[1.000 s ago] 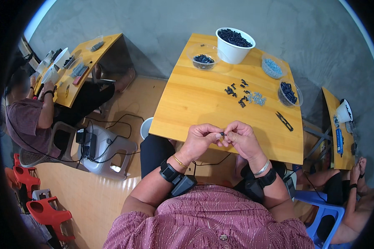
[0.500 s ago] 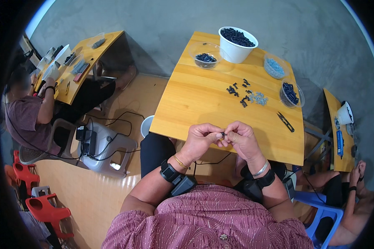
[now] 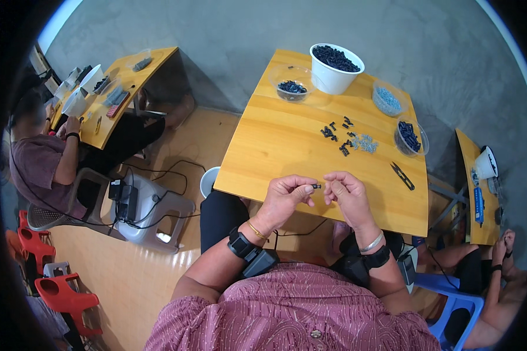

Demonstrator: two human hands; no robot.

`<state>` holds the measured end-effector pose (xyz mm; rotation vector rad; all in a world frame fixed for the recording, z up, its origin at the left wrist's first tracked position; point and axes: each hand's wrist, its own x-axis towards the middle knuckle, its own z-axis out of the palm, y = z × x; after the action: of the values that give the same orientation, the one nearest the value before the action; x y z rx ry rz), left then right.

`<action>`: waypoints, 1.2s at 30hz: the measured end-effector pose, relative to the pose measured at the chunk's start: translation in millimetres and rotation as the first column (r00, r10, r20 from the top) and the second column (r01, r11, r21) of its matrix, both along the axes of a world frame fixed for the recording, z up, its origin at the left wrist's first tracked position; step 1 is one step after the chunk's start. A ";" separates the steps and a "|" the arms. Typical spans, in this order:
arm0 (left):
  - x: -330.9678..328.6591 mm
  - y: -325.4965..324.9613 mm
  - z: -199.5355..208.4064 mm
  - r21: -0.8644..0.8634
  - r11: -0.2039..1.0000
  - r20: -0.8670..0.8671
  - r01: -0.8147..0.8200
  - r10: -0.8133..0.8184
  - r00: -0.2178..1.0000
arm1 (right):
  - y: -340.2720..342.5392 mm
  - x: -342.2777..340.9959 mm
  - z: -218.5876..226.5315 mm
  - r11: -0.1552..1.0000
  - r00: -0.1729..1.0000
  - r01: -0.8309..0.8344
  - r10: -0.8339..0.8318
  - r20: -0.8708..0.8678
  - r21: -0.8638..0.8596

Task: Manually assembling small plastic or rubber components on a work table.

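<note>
Grey concrete floor, wooden tabletop (image 3: pixel 287 146) as landmark. At its far edge, a white bucket (image 3: pixel 335 68) full of dark parts, with clear bowls just beside it. Mid-tabletop, a loose scatter of small dark pieces (image 3: pixel 341 136) waits unworked. At the near edge, left hand (image 3: pixel 285 198) and right hand (image 3: pixel 346 196) are together, fingertips pinched on one small dark part (image 3: pixel 317 186). Judging by the pile, much remains.
</note>
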<state>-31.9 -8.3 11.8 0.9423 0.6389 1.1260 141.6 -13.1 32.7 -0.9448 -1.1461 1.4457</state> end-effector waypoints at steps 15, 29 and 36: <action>5.8 4.4 2.6 -0.022 1.000 0.030 0.011 -0.011 0.999 | 2.1 -4.5 -7.4 0.975 0.936 -0.041 -0.039 0.350 0.220; 36.2 24.5 -23.2 0.740 0.672 -0.537 0.013 0.579 0.614 | 12.0 14.3 -32.0 0.724 0.505 -0.150 -0.529 0.682 0.673; 35.5 23.1 -19.9 0.799 0.593 -0.534 0.096 0.627 0.568 | 28.8 1.3 -19.2 0.815 0.730 0.272 -0.521 0.443 0.511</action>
<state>3.7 14.8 -8.2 2.2611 1.1040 1.2854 142.9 15.8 13.5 -1.2609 -1.4824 0.5143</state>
